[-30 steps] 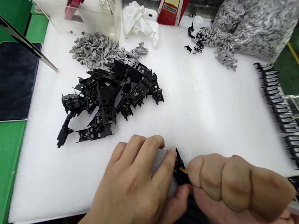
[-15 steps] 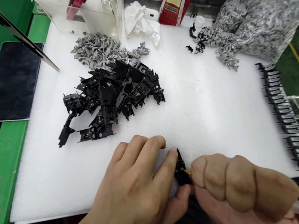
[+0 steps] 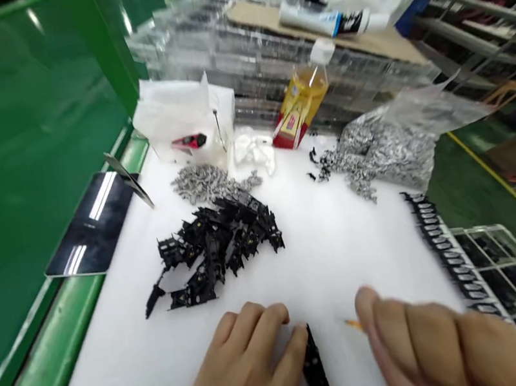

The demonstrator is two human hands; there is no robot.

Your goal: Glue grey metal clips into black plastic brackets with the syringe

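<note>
My left hand (image 3: 247, 371) pinches a small black plastic part (image 3: 314, 363) between index finger and thumb, near the front of the white foam sheet (image 3: 340, 251). Curled into a fist, my right hand (image 3: 438, 340) grips a thin tool with an orange tip (image 3: 354, 324); the rest of the tool is hidden by the fingers. That tip points left and is apart from the black part. Beyond my left hand lies a heap of similar black plastic parts (image 3: 217, 242), with a pile of small grey pieces (image 3: 205, 183) behind it.
A dark tablet (image 3: 92, 229) and metal tweezers (image 3: 131, 181) are at left. Behind stand a yellow-red bottle (image 3: 301, 108), crumpled tissue (image 3: 254, 149) and a clear bin. At right are a bag of grey pieces (image 3: 387, 140), a row of black parts (image 3: 443, 248) and a gridded tray (image 3: 509, 264).
My right hand has drawn the orange tip away from the black part, to the right. My left hand keeps its pinch. The head view has tilted up, showing more background.
</note>
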